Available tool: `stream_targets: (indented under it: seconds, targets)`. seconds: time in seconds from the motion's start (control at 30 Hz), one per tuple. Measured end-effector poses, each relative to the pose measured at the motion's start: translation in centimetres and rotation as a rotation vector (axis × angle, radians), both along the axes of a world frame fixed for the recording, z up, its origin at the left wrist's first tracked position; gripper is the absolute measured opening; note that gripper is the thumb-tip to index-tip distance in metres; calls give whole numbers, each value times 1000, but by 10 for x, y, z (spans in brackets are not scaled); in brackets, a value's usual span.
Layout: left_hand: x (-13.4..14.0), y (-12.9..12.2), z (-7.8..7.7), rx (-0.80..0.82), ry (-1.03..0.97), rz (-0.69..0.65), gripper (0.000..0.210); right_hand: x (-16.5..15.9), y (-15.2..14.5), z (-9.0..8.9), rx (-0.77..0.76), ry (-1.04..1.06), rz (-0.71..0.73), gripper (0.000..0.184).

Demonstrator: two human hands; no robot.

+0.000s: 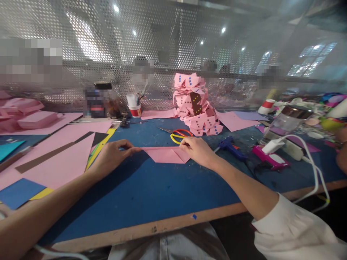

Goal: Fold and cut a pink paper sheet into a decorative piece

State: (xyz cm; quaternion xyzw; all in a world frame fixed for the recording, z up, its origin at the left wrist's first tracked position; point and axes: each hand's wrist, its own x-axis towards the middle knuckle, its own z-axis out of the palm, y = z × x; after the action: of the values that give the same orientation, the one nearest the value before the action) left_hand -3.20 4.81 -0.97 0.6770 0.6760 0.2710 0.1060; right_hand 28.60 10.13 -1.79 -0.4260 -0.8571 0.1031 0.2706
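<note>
A folded piece of pink paper (pixel 166 155) is stretched between my two hands over the blue tabletop. My left hand (pixel 115 155) pinches its left corner between thumb and fingers. At the right end, my right hand (pixel 197 148) grips the top edge, its fingertips pressed together on the paper. Just behind the paper lie scissors (pixel 177 136) with red and yellow handles. A blue glue gun (pixel 231 148) rests to the right of my right hand. Behind the scissors stands a tall stack of folded pink paper pieces (pixel 193 104) with small coloured squares on them.
Coloured paper sheets (pixel 65 159) cover the left side, with pink folded pieces (pixel 35 115) behind. A red-and-white cup (pixel 135 110) holds pens. To the right are a magenta power strip (pixel 271 159) with white cables, a clear jar (pixel 291 122) and paper scraps. A perforated metal screen (pixel 162 47) stands behind.
</note>
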Motion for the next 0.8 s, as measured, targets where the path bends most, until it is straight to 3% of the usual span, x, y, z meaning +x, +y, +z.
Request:
stream_targets:
  seconds: [0.2, 0.3, 0.37, 0.47, 0.53, 0.7, 0.8]
  targets:
    - [2, -3, 4, 169, 26, -23, 43, 0, 0, 1, 8, 14, 2, 16]
    - [14, -7, 9, 324, 114, -122, 38, -3, -3, 3, -7, 35, 17, 15]
    - [25, -8, 13, 336, 158, -211, 39, -6, -6, 5, -33, 53, 39, 14]
    - [42, -5, 17, 206, 152, -369, 44, -12, -13, 11, -50, 67, 75, 14]
    - [50, 0, 18, 91, 111, -398, 42, -15, -17, 14, -41, 73, 95, 14]
    - [54, 9, 15, -88, 19, -375, 33, -14, -17, 16, -21, 43, 118, 15]
    - [45, 10, 10, -104, -15, -340, 31, -8, -9, 18, 71, 43, 80, 16]
